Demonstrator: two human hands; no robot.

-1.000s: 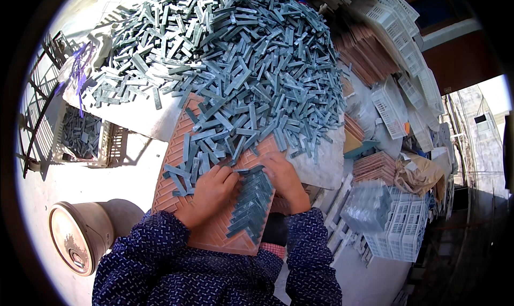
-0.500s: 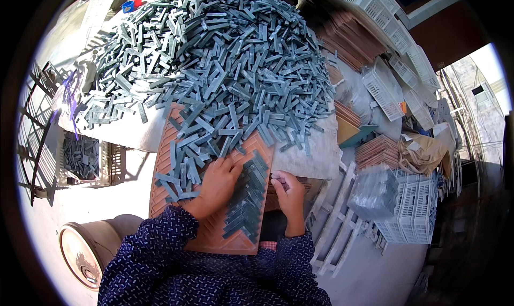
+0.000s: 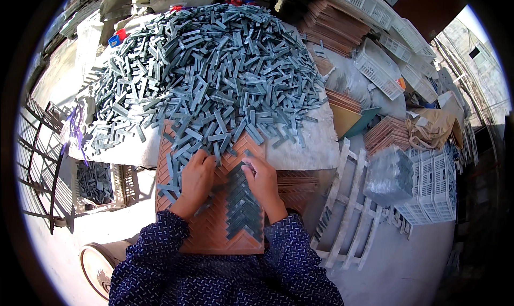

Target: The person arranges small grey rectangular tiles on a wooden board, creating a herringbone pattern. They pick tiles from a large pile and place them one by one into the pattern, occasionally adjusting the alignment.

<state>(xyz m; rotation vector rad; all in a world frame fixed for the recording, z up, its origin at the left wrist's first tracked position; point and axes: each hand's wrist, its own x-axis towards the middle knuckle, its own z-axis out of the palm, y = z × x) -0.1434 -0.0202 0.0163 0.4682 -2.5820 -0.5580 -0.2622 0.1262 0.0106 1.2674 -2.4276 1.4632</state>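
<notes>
Evidently, the pale table is the biggest thing within reach, its top mostly taken up by a great heap of grey-green strips. From the table's near edge a terracotta-coloured grooved board runs back to the person's front, and the heap spills over its far end. The step in hand, by the look of it, is filling the board's slanting grooves: a block of laid strips forms a zigzag along its right side, while many grooves to the left and beyond lie bare.

The left hand is over the middle of the board, fingertips drawn together at the fringe of the spill — whether they grip a strip cannot be told. The right hand is at the far end of the laid block, thumb and fingers close together; something dark shows at the tips, but whether it is pinched or lies beneath cannot be told.

Judging from this, the next move calls for a strip turned to match its groove's slant and pressed flat against its neighbour — the smallest loose strips on the board's left side lie askew, outside the pattern.
</notes>
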